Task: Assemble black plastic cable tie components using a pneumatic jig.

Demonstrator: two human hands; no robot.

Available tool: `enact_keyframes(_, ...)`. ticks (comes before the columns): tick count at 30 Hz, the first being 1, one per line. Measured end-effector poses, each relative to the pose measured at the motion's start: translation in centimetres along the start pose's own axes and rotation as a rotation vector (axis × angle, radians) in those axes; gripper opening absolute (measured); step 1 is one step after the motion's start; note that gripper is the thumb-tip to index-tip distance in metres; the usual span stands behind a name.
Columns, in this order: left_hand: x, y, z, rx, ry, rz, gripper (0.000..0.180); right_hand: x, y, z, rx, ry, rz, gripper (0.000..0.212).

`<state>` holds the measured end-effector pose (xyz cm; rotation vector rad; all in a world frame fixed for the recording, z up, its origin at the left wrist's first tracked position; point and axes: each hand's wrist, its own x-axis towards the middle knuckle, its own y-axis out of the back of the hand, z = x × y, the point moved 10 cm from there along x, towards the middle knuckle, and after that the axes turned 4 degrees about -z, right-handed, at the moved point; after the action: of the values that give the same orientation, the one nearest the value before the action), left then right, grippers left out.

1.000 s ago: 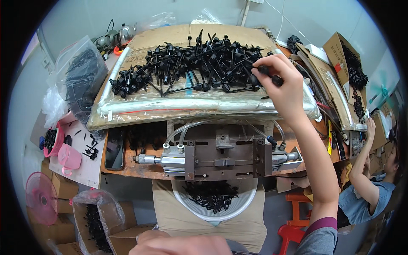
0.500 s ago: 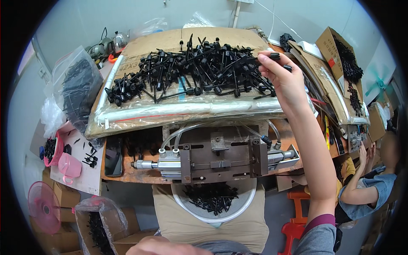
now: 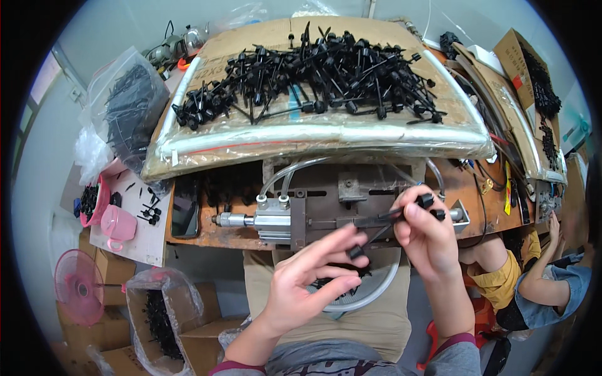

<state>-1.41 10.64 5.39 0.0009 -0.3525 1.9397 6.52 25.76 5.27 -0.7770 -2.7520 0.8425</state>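
Over the metal clamping fixture [image 3: 298,216], my right hand [image 3: 433,241] is closed on several thin black plastic rods with round caps [image 3: 426,201]. One rod slants down to the left and ends in a black cap [image 3: 355,252] by my left fingertips. My left hand [image 3: 301,285] has its fingers spread; whether they touch that cap is unclear. Behind the fixture, a large heap of similar capped black rods [image 3: 313,75] lies on a cardboard board [image 3: 219,53] with a plastic-wrapped front edge. Below my hands, a white basket [image 3: 382,291] containing black parts is partly hidden.
Air tubes [image 3: 273,182] curve up from the fixture's cylinder. On the left are a phone [image 3: 185,216], a pink cup [image 3: 119,224] and a pink fan [image 3: 79,288]. A lined carton [image 3: 191,294] of black parts stands lower left. Another person [image 3: 545,285] sits at the right.
My right hand has come down from the heap to the fixture with the black rods. My left hand has risen from the lower edge and opened beside them. The view has shifted.
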Motion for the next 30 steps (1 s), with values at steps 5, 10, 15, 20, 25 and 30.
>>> enact_keyframes(5, -0.6, -0.2, 0.4, 0.248, -0.092, -0.046, 0.036, -1.7, 1.4, 2.4, 0.034, -0.062, 0.035, 0.014)
enact_keyframes(10, -1.0, -0.8, 0.7, 0.607, -0.233, 0.016, 0.030, -3.1, 3.7, -0.4, -0.101, 0.149, 0.211, 0.014)
enact_keyframes(15, -0.5, -1.6, -1.2, 1.067, -0.328, 0.063, 0.026, -5.7, 3.2, -3.6, -0.519, 0.478, 0.325, 0.017)
enact_keyframes(20, 0.0, -2.8, -2.5, 1.365, -0.358, 0.035, 0.023, -7.4, 0.3, -4.5, -1.005, 0.644, 0.307, 0.018)
enact_keyframes(25, 0.9, -2.9, -2.3, 1.378, -0.360, 0.015, 0.024, -7.9, -0.3, -3.8, -1.120, 0.690, 0.287, 0.024)
enact_keyframes(30, 0.8, -2.7, -2.7, 1.391, -0.343, 0.028, 0.023, -8.6, -2.7, -3.6, -1.388, 0.881, 0.188, 0.032)
